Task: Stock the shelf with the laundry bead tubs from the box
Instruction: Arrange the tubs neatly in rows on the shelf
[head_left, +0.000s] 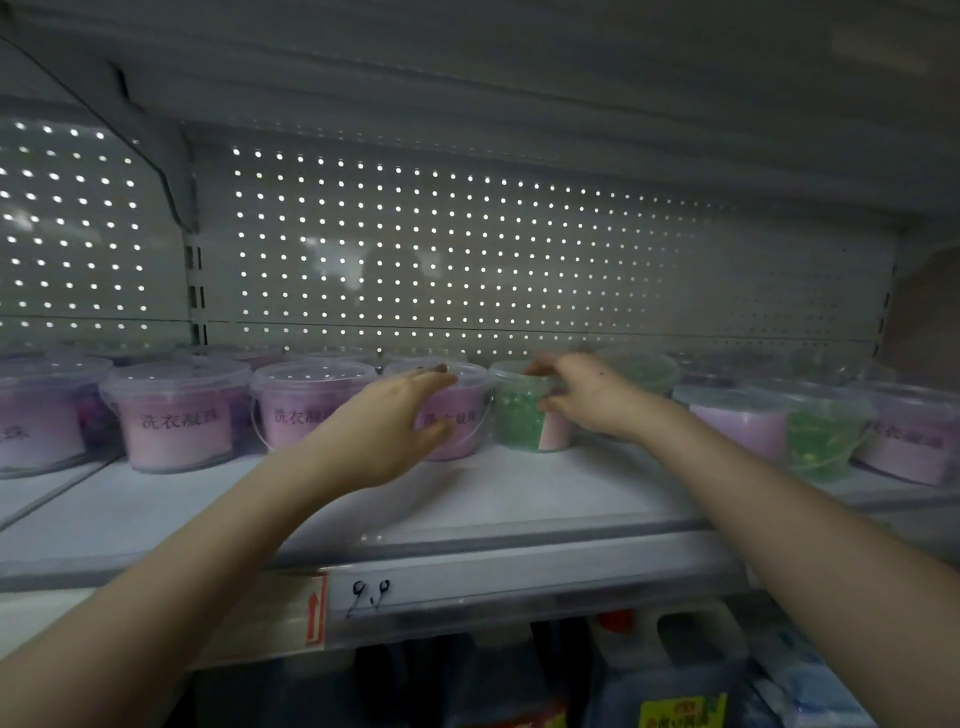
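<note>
Clear lidded laundry bead tubs stand in a row on the white shelf (519, 499). My left hand (384, 426) curves around the front of a pink-labelled tub (462, 415), fingers apart against its side and rim. My right hand (582, 397) is closed on the green bead tub (517, 410) beside it, fingers over its rim and side. Both tubs rest on the shelf, almost touching each other. The box is out of view.
More pink tubs (179, 415) fill the shelf to the left; purple and green tubs (821, 431) stand to the right. A pegboard back panel (467, 260) rises behind. A price strip (369, 592) reads 9.9 on the shelf's front edge. Bottles sit on the level below.
</note>
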